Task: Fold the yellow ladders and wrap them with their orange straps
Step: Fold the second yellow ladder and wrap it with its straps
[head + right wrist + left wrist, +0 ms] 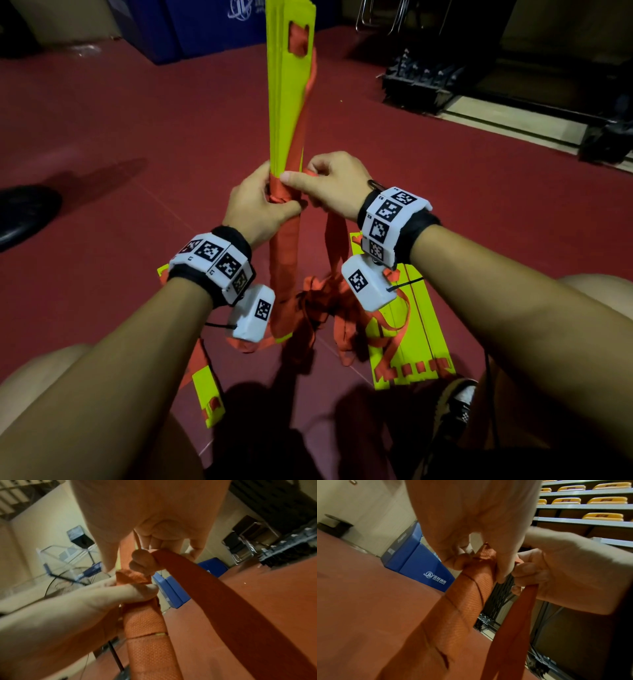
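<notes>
Forearms are reaching forward over the knees, and both hands are meeting at a folded yellow ladder bundle (286, 102) standing upright on the red floor (137, 120), its long axis running from the hands away up the head view. Left hand (255, 205) is curling around the bundle at the top edge of the wound orange strap (284, 253), thumb pressing the last turn. Right hand (334, 185) is pinching the strap's free length (214, 595), which is trailing down toward the loose straps (318, 301) below. Next turn probably goes above the left hand's grip, so the right hand, just beside it, would carry the strap around. Another folded ladder (411, 335) is lying flat near the right knee.
</notes>
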The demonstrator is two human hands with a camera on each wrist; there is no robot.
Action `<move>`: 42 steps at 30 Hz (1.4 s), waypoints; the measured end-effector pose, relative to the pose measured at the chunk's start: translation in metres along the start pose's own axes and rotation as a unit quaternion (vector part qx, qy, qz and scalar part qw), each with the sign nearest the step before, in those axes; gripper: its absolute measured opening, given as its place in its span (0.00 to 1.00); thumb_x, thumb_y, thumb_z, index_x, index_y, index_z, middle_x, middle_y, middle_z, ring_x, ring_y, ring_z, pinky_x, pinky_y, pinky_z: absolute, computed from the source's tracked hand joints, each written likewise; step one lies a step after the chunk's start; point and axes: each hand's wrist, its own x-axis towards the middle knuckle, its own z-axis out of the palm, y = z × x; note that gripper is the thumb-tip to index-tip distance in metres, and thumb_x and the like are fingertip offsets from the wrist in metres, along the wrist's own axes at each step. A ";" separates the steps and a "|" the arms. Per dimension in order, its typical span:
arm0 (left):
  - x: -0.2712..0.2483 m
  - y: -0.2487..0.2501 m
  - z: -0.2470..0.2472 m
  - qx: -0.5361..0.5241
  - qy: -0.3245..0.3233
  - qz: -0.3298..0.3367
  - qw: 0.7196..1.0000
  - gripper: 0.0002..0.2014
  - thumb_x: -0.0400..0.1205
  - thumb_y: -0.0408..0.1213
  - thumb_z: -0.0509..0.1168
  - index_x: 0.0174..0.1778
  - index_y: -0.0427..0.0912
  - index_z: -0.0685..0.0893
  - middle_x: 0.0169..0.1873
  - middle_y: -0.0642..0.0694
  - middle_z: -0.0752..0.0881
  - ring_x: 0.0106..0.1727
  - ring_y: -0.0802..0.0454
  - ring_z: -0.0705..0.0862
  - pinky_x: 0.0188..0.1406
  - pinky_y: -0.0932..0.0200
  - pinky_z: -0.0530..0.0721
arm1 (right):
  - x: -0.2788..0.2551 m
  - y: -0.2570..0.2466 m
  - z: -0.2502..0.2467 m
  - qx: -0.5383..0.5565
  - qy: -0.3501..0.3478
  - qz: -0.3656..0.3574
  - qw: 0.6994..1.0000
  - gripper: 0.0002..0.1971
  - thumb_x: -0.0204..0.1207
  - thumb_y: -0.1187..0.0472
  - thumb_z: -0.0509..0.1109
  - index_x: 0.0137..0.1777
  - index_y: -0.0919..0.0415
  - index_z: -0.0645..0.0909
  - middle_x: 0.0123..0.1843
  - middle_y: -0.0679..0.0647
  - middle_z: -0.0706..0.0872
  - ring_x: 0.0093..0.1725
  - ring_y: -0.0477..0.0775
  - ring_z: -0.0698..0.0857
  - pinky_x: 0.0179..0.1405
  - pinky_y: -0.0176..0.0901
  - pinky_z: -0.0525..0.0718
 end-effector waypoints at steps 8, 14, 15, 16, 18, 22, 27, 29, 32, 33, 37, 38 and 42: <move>-0.001 -0.002 0.005 -0.002 -0.053 -0.017 0.998 0.17 0.68 0.41 0.78 0.47 0.60 0.78 0.41 0.56 0.86 0.43 0.49 0.86 0.49 0.58 0.84 | -0.001 0.003 0.006 -0.103 0.013 -0.014 0.994 0.35 0.71 0.25 0.66 0.32 0.62 0.75 0.30 0.58 0.87 0.34 0.61 0.85 0.40 0.60 0.84; 0.003 -0.002 0.004 -0.089 -0.111 -0.036 0.989 0.25 0.66 0.27 0.70 0.57 0.54 0.82 0.48 0.40 0.83 0.48 0.45 0.82 0.52 0.44 0.81 | 0.001 0.005 0.000 -0.102 -0.007 -0.014 0.995 0.34 0.73 0.29 0.69 0.38 0.66 0.83 0.31 0.59 0.89 0.35 0.61 0.88 0.42 0.58 0.85; 0.002 -0.001 0.004 -0.094 -0.108 -0.034 0.989 0.25 0.66 0.26 0.70 0.57 0.53 0.82 0.49 0.39 0.84 0.49 0.45 0.82 0.53 0.44 0.82 | 0.000 0.005 0.000 -0.094 -0.008 -0.007 0.996 0.34 0.72 0.29 0.70 0.38 0.66 0.83 0.31 0.58 0.89 0.35 0.60 0.88 0.41 0.57 0.86; 0.002 0.000 0.004 -0.095 -0.102 -0.034 0.990 0.25 0.66 0.25 0.71 0.56 0.53 0.82 0.49 0.40 0.85 0.49 0.45 0.83 0.53 0.45 0.83 | 0.000 0.005 -0.001 -0.089 -0.008 0.000 0.996 0.33 0.71 0.29 0.71 0.39 0.65 0.84 0.31 0.57 0.90 0.35 0.59 0.88 0.41 0.57 0.86; 0.002 -0.001 0.004 -0.096 -0.090 -0.036 0.991 0.26 0.68 0.20 0.74 0.56 0.52 0.83 0.48 0.45 0.88 0.49 0.48 0.86 0.53 0.48 0.86 | 0.000 0.004 -0.002 -0.087 -0.014 0.012 0.996 0.33 0.70 0.30 0.72 0.41 0.65 0.85 0.31 0.56 0.90 0.35 0.57 0.89 0.41 0.55 0.86; 0.001 0.001 0.003 -0.100 -0.078 -0.031 0.991 0.27 0.71 0.12 0.75 0.59 0.44 0.85 0.47 0.49 0.92 0.50 0.55 0.92 0.56 0.54 0.90 | -0.001 0.001 -0.005 -0.081 -0.016 0.022 0.996 0.30 0.72 0.33 0.74 0.39 0.65 0.83 0.32 0.54 0.90 0.36 0.55 0.88 0.37 0.49 0.82; -0.002 0.002 0.000 -0.087 -0.056 -0.032 0.994 0.31 0.62 0.36 0.83 0.63 0.47 0.87 0.54 0.44 0.93 0.56 0.41 0.92 0.62 0.36 0.88 | 0.000 -0.001 -0.007 -0.084 -0.017 0.006 0.996 0.27 0.74 0.38 0.75 0.43 0.67 0.83 0.35 0.57 0.90 0.39 0.59 0.87 0.39 0.50 0.81; -0.002 -0.001 0.001 -0.077 -0.050 -0.039 0.995 0.35 0.58 0.47 0.84 0.63 0.50 0.87 0.53 0.47 0.94 0.55 0.42 0.93 0.63 0.36 0.88 | 0.002 0.000 -0.006 -0.085 -0.012 0.000 0.996 0.25 0.74 0.40 0.75 0.42 0.66 0.82 0.38 0.60 0.90 0.41 0.61 0.87 0.41 0.51 0.82; -0.001 -0.004 0.002 -0.064 -0.046 -0.044 0.996 0.33 0.56 0.53 0.84 0.59 0.58 0.86 0.51 0.48 0.93 0.52 0.42 0.93 0.59 0.35 0.89 | 0.004 0.002 -0.005 -0.091 -0.014 -0.009 0.996 0.20 0.75 0.42 0.75 0.36 0.59 0.78 0.38 0.59 0.90 0.40 0.61 0.87 0.42 0.51 0.84; 0.000 -0.003 0.001 -0.057 -0.048 -0.043 0.996 0.32 0.56 0.53 0.84 0.56 0.62 0.84 0.50 0.48 0.93 0.51 0.42 0.93 0.57 0.35 0.90 | 0.004 0.002 -0.005 -0.090 -0.015 -0.012 0.996 0.19 0.75 0.43 0.74 0.34 0.57 0.76 0.37 0.58 0.90 0.40 0.60 0.88 0.41 0.50 0.84; 0.000 0.004 0.001 -0.079 -0.083 -0.055 0.992 0.29 0.63 0.35 0.79 0.58 0.54 0.77 0.51 0.45 0.89 0.52 0.46 0.89 0.58 0.42 0.88 | 0.005 0.004 -0.006 -0.092 -0.012 -0.024 0.995 0.19 0.77 0.47 0.74 0.32 0.54 0.73 0.35 0.53 0.90 0.37 0.55 0.88 0.41 0.48 0.85; 0.001 0.004 0.000 -0.096 -0.092 -0.062 0.989 0.29 0.66 0.30 0.76 0.62 0.47 0.76 0.53 0.42 0.88 0.53 0.47 0.88 0.59 0.44 0.87 | 0.005 0.005 -0.007 -0.088 -0.014 -0.026 0.996 0.18 0.78 0.48 0.73 0.31 0.53 0.72 0.34 0.52 0.90 0.36 0.52 0.87 0.41 0.47 0.85; 0.002 0.000 0.000 -0.121 -0.098 -0.069 0.985 0.25 0.78 0.13 0.68 0.66 0.38 0.73 0.54 0.38 0.89 0.51 0.49 0.91 0.56 0.52 0.88 | 0.004 0.007 -0.007 -0.071 -0.015 -0.025 0.997 0.16 0.78 0.49 0.74 0.33 0.54 0.75 0.28 0.46 0.88 0.25 0.36 0.82 0.35 0.39 0.79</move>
